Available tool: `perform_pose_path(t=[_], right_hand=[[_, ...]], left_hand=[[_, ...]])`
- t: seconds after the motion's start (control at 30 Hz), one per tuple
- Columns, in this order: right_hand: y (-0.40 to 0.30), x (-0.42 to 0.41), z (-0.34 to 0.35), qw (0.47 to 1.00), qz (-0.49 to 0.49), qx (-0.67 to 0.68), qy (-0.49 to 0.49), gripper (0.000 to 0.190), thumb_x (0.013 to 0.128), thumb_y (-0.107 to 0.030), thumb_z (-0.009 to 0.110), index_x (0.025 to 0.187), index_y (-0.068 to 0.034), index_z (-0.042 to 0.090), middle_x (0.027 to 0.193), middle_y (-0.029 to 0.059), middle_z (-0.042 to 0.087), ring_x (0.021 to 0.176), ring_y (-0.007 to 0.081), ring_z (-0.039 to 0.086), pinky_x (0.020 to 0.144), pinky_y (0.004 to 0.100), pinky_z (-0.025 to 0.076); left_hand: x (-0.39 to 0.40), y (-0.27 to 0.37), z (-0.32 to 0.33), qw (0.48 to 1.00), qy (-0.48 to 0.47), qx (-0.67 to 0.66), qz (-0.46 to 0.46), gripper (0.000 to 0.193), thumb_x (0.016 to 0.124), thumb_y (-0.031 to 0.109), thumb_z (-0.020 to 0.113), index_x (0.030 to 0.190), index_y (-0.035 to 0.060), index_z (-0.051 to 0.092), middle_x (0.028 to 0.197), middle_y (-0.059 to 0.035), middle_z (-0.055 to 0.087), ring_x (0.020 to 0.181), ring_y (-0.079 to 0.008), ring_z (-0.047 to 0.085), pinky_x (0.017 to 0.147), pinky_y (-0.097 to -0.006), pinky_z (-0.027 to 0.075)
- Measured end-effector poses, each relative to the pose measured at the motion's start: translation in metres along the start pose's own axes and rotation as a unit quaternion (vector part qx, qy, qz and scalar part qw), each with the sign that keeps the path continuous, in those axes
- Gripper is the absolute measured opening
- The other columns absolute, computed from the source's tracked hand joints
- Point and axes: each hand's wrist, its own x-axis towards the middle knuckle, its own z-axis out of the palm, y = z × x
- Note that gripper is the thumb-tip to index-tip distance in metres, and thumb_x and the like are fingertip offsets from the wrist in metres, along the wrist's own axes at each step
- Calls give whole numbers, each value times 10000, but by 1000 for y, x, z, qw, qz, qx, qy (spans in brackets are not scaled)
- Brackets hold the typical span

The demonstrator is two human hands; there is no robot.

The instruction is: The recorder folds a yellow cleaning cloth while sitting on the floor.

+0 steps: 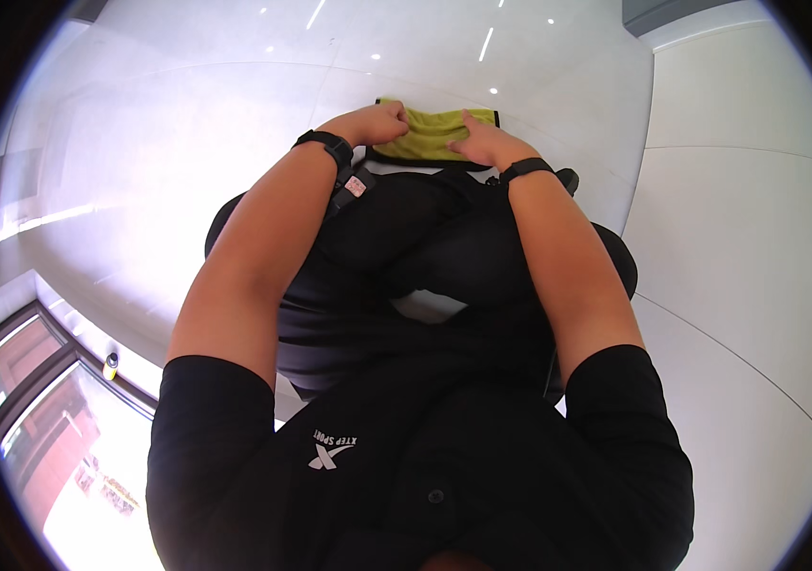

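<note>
A yellow-green cloth (434,135) with dark edging lies on the glossy pale floor (406,78), just beyond my bent knees. My left hand (379,125) is on the cloth's left part, its fingers curled; whether fabric is pinched between them is hidden. On the right part rests my right hand (489,143), with the index finger and thumb apart against the fabric. Low folds run across the cloth between both hands. Each wrist wears a black band, and a small pinkish tag hangs by the left one.
A pale panelled wall (734,214) rises close on my right. To the left, a small bottle (111,366) with a yellow lower part stands by a dark-framed window or glass door (56,364). Bright reflections cover the floor, and a grey block (652,14) is at the far right.
</note>
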Motion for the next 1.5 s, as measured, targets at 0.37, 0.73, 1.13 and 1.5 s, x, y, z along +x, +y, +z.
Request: perform_pose_path(t=[0.37, 0.73, 1.13, 1.5], right_hand=[[1, -1, -1, 1000, -13, -6, 2, 869, 856, -479, 559, 1490, -67, 129, 1420, 245, 380, 1309, 360, 391, 1072, 384, 326], [-21, -19, -7, 993, 1, -85, -85, 844, 838, -482, 555, 1484, -90, 180, 1386, 207, 445, 1240, 367, 468, 1017, 435, 391], [-1, 5, 9, 999, 14, -37, 20, 930, 859, -456, 568, 1498, -111, -13, 1489, 201, 282, 1356, 341, 320, 1099, 426, 299], [-13, -10, -5, 998, 39, -39, -39, 915, 853, -507, 533, 1499, -91, 36, 1399, 199, 433, 1276, 367, 431, 1052, 434, 351]], left_hand=[[9, -16, -2, 989, -5, 145, -11, 300, 827, 272, 520, 1003, 46, 612, 940, -103, 638, 868, -225, 578, 777, -360, 444], [-5, 7, -1, 965, -121, 210, -98, 324, 798, 255, 517, 1007, 31, 624, 902, -96, 633, 734, -227, 547, 691, -386, 426], [14, -20, 2, 998, -15, 62, -18, 336, 852, 325, 510, 1049, 63, 583, 890, -71, 612, 840, -183, 546, 770, -332, 435], [2, -5, -2, 976, -85, 185, -82, 503, 890, 430, 446, 1254, 110, 582, 1238, -127, 593, 1134, -295, 549, 948, -408, 410]])
